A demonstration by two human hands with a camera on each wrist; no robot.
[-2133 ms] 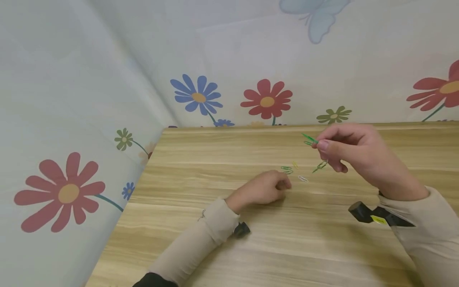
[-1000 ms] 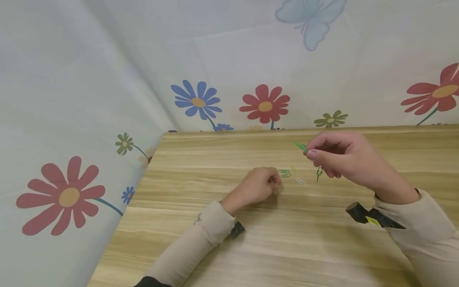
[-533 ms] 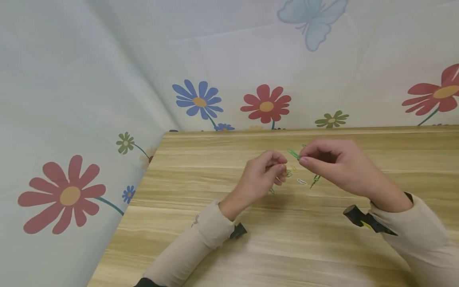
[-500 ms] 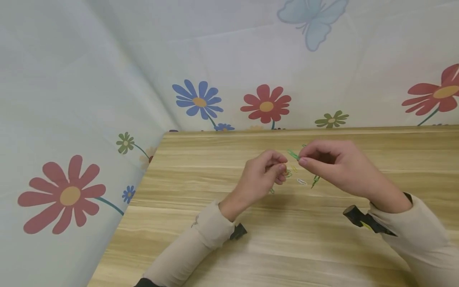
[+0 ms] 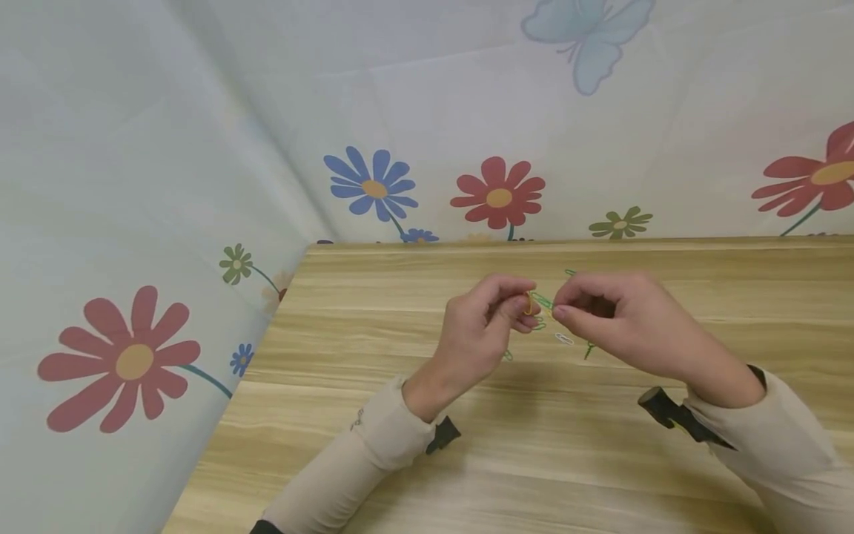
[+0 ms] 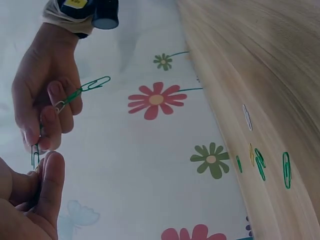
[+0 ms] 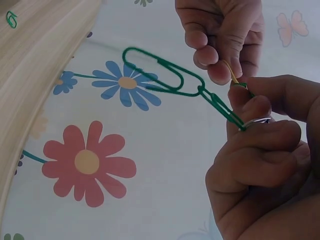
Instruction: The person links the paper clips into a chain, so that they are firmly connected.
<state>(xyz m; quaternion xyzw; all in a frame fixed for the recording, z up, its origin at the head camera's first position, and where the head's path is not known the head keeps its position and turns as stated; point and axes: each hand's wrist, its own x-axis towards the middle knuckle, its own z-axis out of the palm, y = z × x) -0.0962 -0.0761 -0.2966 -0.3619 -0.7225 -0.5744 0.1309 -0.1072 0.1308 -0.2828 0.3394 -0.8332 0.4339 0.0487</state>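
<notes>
Wood-grained table; on it, a white paperclip; a yellow paperclip; several green paperclips.

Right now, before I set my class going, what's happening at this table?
A person's left hand pinches a yellow paper clip against, or very near, a green clip pinched in the right hand; whether the two are linked isn't clear. A short chain of clips also dangles from the right hand. On the wooden table lie a white clip, another yellow clip and several green clips.
</notes>
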